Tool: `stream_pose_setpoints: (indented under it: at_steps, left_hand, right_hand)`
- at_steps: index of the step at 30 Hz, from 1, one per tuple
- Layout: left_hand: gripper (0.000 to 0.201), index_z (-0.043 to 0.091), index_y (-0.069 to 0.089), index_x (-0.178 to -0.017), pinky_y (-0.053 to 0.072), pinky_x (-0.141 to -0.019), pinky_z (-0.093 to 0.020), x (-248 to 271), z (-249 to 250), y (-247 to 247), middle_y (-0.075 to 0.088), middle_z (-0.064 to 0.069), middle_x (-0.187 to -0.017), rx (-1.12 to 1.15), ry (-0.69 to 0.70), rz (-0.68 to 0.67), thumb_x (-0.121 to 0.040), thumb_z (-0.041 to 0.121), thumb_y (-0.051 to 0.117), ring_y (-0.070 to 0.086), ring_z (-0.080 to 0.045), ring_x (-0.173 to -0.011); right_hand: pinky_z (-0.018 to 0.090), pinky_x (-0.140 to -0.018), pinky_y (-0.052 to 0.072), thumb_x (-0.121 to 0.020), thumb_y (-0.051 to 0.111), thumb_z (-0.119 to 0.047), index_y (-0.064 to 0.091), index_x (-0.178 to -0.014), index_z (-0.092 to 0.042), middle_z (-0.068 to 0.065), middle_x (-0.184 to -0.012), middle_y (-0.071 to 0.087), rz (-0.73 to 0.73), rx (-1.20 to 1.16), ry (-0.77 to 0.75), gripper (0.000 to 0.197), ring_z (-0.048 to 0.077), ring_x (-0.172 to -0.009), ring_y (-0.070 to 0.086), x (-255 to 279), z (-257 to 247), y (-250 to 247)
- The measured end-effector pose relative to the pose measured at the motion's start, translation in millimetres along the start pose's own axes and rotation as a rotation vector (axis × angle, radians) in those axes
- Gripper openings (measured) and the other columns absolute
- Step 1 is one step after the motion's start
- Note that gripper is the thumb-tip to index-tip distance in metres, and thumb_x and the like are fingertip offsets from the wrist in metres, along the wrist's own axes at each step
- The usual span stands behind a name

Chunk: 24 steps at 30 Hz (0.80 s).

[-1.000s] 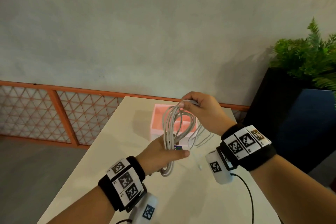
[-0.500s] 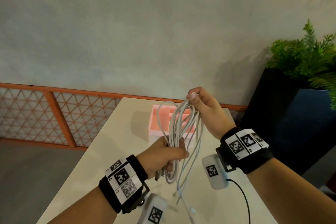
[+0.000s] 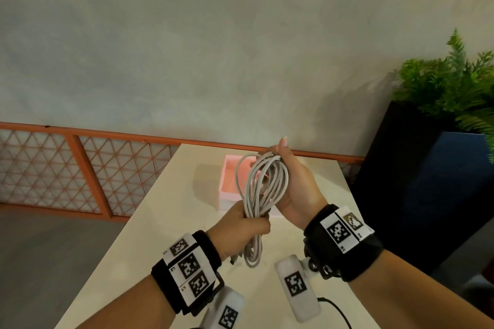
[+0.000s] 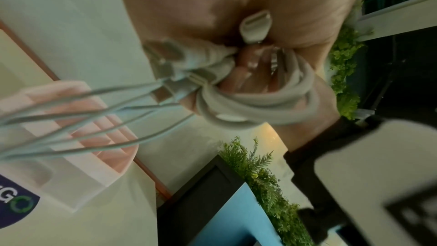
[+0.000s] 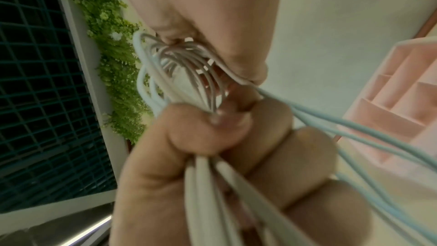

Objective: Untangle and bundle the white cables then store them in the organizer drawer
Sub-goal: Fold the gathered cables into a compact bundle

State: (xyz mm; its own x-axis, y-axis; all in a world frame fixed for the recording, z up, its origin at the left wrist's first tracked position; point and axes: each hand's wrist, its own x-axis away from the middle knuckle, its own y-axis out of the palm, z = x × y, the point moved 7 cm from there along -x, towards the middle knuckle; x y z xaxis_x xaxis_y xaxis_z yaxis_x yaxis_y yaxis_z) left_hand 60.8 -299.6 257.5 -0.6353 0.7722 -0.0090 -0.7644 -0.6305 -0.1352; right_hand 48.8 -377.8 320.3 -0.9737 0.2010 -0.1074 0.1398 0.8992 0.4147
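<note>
A bundle of white cables (image 3: 263,181) is held in long loops above the table. My left hand (image 3: 242,227) grips its lower part in a fist, and the loop ends hang below the fist. My right hand (image 3: 291,184) holds the top of the loops, with the thumb pointing up. In the left wrist view several plugs (image 4: 165,59) stick out beside the gripped cables (image 4: 238,104). The right wrist view shows the cables (image 5: 189,74) running from my right fingers down into the left fist. Behind the cables stands the pink organizer drawer (image 3: 229,184), open at the top, with dividers (image 5: 399,100) inside.
The cream table (image 3: 165,235) is narrow, with its left edge near my left arm. A dark planter (image 3: 417,181) with a green fern (image 3: 454,88) stands to the right. An orange lattice rail (image 3: 80,168) runs along the wall behind.
My right hand first rose, stretching the loops, then came down with its palm turned to the bundle. The loose strands that hung down are now gathered into the loops. My left hand kept its grip.
</note>
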Motion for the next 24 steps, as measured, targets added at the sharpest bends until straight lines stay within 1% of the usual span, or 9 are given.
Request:
stream_pose_setpoints:
  at_steps: [4,7,11,14,16,18,20,22,24]
  left_hand:
    - [0.022,0.013,0.029,-0.056,0.027,-0.049,-0.023,-0.1,3.8,-2.5,0.027,0.001,-0.052,0.046,-0.049,-0.002,-0.060,0.008,0.050,0.026,-0.012,-0.047]
    - [0.013,0.008,0.036,-0.059,0.027,-0.050,-0.027,-0.9,1.6,-1.9,0.031,-0.004,-0.053,0.071,-0.093,-0.015,-0.060,0.008,0.050,0.030,-0.016,-0.049]
    - [0.034,-0.011,0.051,-0.076,0.031,-0.063,-0.039,-7.2,2.8,5.2,0.048,-0.013,-0.077,-0.052,-0.065,-0.048,-0.054,0.015,0.051,0.042,-0.023,-0.073]
    - [0.037,-0.008,0.054,-0.075,0.033,-0.059,-0.036,-8.7,-1.3,8.7,0.048,-0.012,-0.075,-0.129,-0.093,-0.072,-0.052,0.020,0.053,0.043,-0.021,-0.069]
    - [0.036,-0.008,0.060,-0.087,0.035,-0.054,-0.030,-5.5,-5.7,5.8,0.052,-0.014,-0.073,-0.145,-0.167,-0.050,-0.061,0.017,0.056,0.046,-0.023,-0.061]
    - [0.043,-0.005,0.064,-0.094,0.042,-0.061,-0.033,-3.9,-7.7,3.1,0.059,-0.021,-0.075,-0.154,-0.192,-0.049,-0.065,0.026,0.061,0.056,-0.032,-0.065]
    - [0.033,0.006,0.067,-0.072,0.040,-0.061,-0.036,-1.3,-5.5,-3.6,0.061,-0.017,-0.063,-0.212,-0.192,-0.018,-0.063,0.038,0.063,0.055,-0.033,-0.061]
    - [0.031,0.017,0.056,-0.051,0.035,-0.057,-0.031,0.4,-3.7,-14.5,0.053,0.000,-0.048,-0.286,-0.182,0.067,-0.063,0.044,0.064,0.047,-0.020,-0.052]
    - [0.039,0.021,0.049,-0.040,0.033,-0.053,-0.026,2.7,5.6,-24.8,0.048,0.005,-0.040,-0.406,-0.132,0.156,-0.070,0.043,0.064,0.041,-0.011,-0.044]
  right_hand:
    - [0.048,-0.095,0.047,-0.070,0.045,-0.074,0.052,-0.109,-0.012,0.020,-0.112,0.062,-0.029,0.026,-0.045,0.073,0.036,-0.105,0.058,3.2,6.5,0.4]
    - [0.044,-0.095,0.051,-0.052,0.068,-0.075,0.044,-0.124,-0.021,0.011,-0.120,0.060,-0.119,0.183,-0.074,0.093,0.027,-0.110,0.060,5.0,8.2,4.9]
    - [0.029,-0.083,0.054,-0.055,0.081,-0.033,0.041,-0.123,-0.033,-0.003,-0.104,0.062,-0.194,0.471,-0.077,0.079,0.012,-0.097,0.064,11.2,8.0,14.0]
    - [0.022,-0.076,0.055,-0.065,0.082,-0.014,0.049,-0.118,-0.023,-0.005,-0.095,0.060,-0.152,0.605,-0.136,0.064,0.006,-0.084,0.062,12.5,4.1,18.3]
    - [0.019,-0.072,0.054,-0.069,0.079,-0.007,0.055,-0.109,-0.015,-0.005,-0.088,0.061,-0.083,0.609,-0.191,0.047,0.004,-0.078,0.061,12.0,1.1,17.0]
    - [0.019,-0.066,0.053,-0.072,0.076,-0.005,0.055,-0.097,-0.012,-0.006,-0.080,0.060,-0.032,0.607,-0.232,0.033,0.005,-0.072,0.059,11.6,0.2,15.4]
    - [0.018,-0.063,0.050,-0.076,0.071,-0.003,0.052,-0.090,-0.013,-0.005,-0.075,0.057,0.014,0.609,-0.259,0.026,0.005,-0.068,0.056,10.6,0.1,14.5]
    - [0.017,-0.062,0.049,-0.079,0.067,-0.002,0.050,-0.086,-0.019,-0.005,-0.075,0.055,0.044,0.600,-0.268,0.025,0.004,-0.067,0.054,8.5,-0.8,14.6]
    - [0.014,-0.060,0.046,-0.080,0.064,-0.005,0.048,-0.086,-0.023,-0.007,-0.075,0.054,0.037,0.655,-0.289,0.025,-0.001,-0.064,0.052,6.4,-3.1,18.9]
